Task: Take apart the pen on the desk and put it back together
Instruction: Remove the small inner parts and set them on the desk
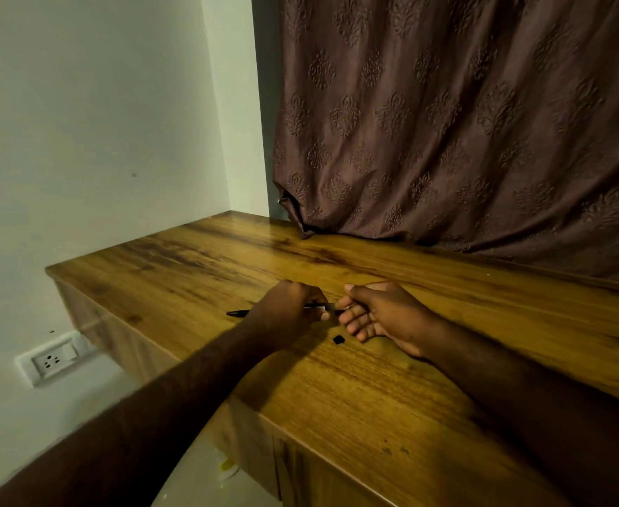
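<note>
Both hands meet just above the worktop (428,378), and the pen (240,312) runs between them. The left hand (286,312) is closed in a fist-like grip around the pen's body, whose dark end sticks out on the far side of that fist, away from the other hand. The right hand (385,316) pinches the near end of the pen between thumb and forefinger, while its other 3 fingers hang loose and curled below. Between the 2 grips only a short pale stretch of the pen shows. It is too small to tell whether this is the refill, the tip section or a joint.

A small black piece (338,339) lies on the worktop just below the right hand's fingers, apart from both hands. It is probably a part already taken off the pen, which suggests the dismantling is under way.

To do this step well, the left grip should hold the body steady and act as the anchor, while the right pinch twists or pulls straight along the pen's axis, not sideways, so that nothing bends. Working low over the worktop means a freed spring or tip cannot roll far, and any new part is best set beside the black piece
</note>
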Available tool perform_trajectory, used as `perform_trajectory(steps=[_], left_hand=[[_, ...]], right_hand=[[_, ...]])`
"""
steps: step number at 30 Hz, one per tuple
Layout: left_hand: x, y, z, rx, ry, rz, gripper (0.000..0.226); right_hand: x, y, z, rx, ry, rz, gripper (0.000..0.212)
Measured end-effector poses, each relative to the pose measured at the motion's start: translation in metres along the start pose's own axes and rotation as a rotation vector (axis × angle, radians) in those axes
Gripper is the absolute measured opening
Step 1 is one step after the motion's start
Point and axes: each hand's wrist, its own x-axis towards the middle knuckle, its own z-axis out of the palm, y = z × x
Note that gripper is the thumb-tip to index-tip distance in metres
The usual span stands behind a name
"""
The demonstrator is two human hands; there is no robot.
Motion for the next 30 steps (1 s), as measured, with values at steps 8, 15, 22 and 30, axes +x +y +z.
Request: perform_trajectory(steps=[8,15,22,30], left_hand=[[-0.022,-0.004,0.015,-0.119,0.063,-0.045,0.026],[-0.024,-0.007,0.023,-0.112,0.15,-0.006,0.035],[-0.024,-0.01,0.027,-0.091,0.144,-0.02,0.024],[-0.024,-0.008,0.028,-0.068,0.135,-0.039,0.016]], right_hand=[[0.005,0.013,-0.02,-0.107,0.016,-0.172,0.009],[0.007,0.019,-0.016,-0.317,-0.024,-0.256,0.013],[0.011,0.022,-0.013,-0.4,0.002,-0.318,0.012],[0.011,0.023,-0.012,-0.456,0.005,-0.368,0.006]])
